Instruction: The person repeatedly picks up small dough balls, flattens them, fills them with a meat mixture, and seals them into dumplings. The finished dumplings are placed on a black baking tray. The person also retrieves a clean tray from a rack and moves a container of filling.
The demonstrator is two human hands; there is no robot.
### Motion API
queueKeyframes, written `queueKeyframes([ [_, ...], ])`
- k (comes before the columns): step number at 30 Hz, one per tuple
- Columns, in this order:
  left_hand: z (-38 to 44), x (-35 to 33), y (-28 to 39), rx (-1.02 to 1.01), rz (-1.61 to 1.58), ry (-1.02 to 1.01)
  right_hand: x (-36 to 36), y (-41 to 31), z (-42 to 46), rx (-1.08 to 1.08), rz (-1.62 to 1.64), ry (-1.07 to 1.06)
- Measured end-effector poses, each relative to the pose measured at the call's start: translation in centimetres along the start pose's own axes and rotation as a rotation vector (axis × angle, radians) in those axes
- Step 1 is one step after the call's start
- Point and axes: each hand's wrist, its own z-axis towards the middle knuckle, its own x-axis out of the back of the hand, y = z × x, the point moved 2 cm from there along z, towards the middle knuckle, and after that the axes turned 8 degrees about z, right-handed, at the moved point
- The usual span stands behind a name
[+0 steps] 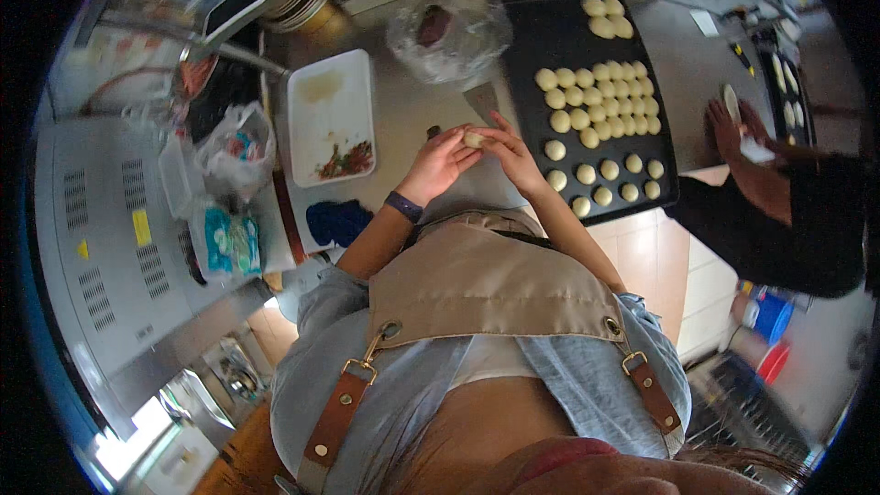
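Note:
Between the fingertips of my left hand (440, 161) and my right hand (512, 155) is a small piece of pale dough (473, 139), held by both above the metal worktop. To the right lies a black baking tray (533, 34) with rows of round dough balls (560, 121); some touch one another, those nearer me stand apart. Beyond my hands sits a clear plastic bag (450, 48) with a dark reddish lump in it. A flat metal scraper blade (481, 102) lies by the tray's left edge, partly hidden by my right hand.
A white tray (331, 75) with reddish and green scraps stands at left, a dark blue cloth (339, 222) below it. On the right a co-worker's hands (732, 125) handle a pale dough piece beside another dark tray (801, 124). Plastic bags (237, 158) lie far left.

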Motion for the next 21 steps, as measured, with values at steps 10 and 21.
queueKeyframes([
  [10, -9.3, 9.0, 1.1, -0.275, 0.087, 0.325, -6.2, 4.0, 6.6, -0.215, -0.352, -0.221],
  [21, -7.9, 11.6, 4.0, -0.167, -0.005, 0.351, -6.7, 7.8, 9.3, 0.0, -1.423, -0.416],
])
